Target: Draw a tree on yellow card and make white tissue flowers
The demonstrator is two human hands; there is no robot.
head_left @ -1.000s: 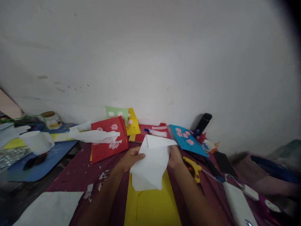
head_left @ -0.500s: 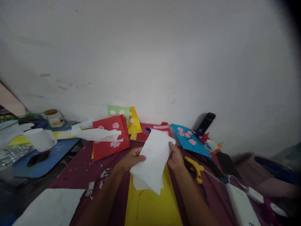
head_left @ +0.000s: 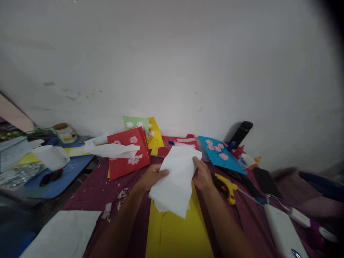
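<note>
Both hands hold a small stack of white tissue paper above a yellow sheet. My left hand grips its left edge, thumb on top and fingers hidden beneath. On the right edge, my right hand pinches the upper corner with the thumb showing. The stack's lower edges are uneven, so several layers show. A thin dark curved line runs down the yellow sheet below the paper. Just right of my right hand lies a yellow glue gun.
Red cards with pink flowers lean at the back left, a blue flowered card at the back right. White paper lies front left. A tissue roll stands on a blue stool. A black bottle stands by the wall.
The view has shifted slightly, so the surroundings sit a little further right. The white paper lies flatter between my hands; both hands keep their hold.
</note>
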